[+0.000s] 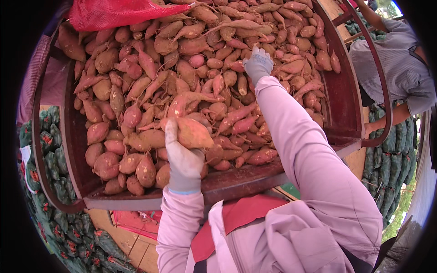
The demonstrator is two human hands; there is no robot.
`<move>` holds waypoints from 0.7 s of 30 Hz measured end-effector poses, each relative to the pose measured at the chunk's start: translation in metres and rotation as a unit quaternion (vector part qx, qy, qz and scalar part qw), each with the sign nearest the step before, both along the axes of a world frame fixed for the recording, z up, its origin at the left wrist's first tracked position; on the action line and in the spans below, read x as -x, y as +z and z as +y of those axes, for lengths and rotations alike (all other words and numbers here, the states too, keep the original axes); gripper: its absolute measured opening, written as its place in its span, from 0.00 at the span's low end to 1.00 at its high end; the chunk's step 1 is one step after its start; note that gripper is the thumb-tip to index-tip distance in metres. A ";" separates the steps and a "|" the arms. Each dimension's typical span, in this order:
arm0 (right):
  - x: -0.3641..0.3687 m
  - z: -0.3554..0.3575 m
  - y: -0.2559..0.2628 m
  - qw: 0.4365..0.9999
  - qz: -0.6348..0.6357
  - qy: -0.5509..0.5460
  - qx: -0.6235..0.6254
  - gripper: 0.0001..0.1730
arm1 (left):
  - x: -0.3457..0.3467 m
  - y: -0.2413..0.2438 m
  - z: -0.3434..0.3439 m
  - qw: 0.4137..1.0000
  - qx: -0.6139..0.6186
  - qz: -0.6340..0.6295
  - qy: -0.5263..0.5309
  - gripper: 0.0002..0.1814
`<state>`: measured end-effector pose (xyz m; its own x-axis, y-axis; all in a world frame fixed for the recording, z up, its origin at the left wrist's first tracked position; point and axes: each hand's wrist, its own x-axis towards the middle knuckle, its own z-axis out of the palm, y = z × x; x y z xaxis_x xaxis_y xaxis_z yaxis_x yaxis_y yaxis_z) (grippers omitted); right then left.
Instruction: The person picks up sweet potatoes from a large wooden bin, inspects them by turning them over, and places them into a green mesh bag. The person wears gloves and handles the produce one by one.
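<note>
My left hand (184,160), in a pale grey work glove, is shut on a large sweet potato (194,133), the thumb lying over its left end. It is held above the near part of a heap of sweet potatoes (146,170) in a dark red metal bin (239,181). My right hand (258,63), gloved too and with the back of the hand up, reaches to the far right of the heap. Its fingertips touch the sweet potatoes there, and a reddish one lies against its left side. Whether the fingers grip anything is hidden.
A red mesh sack (126,13) lies over the heap's far left. Curved metal rails (384,68) rise at both sides. A co-worker in grey (385,58) stands right, one hand at the rail; another person's sleeve (51,78) shows left. Filled green mesh sacks (391,163) are stacked on both sides.
</note>
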<state>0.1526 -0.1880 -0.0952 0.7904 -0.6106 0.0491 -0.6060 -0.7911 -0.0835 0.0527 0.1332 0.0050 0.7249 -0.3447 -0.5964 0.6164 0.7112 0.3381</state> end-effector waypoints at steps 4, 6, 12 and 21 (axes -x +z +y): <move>-0.020 -0.025 -0.052 0.989 0.115 -0.001 0.089 0.41 | 0.009 0.009 -0.011 1.000 -0.013 0.023 0.000 0.23; -0.025 -0.032 -0.040 0.989 0.150 0.003 0.010 0.39 | 0.012 0.004 -0.013 0.999 0.010 0.052 -0.001 0.22; 0.052 -0.036 0.003 0.459 -0.259 -0.019 -0.850 0.14 | 0.015 0.026 -0.020 0.993 0.101 0.039 -0.053 0.26; 0.205 0.076 0.173 0.579 -0.490 0.137 -0.637 0.34 | 0.059 0.070 -0.058 0.941 -0.035 -0.169 -0.291 0.21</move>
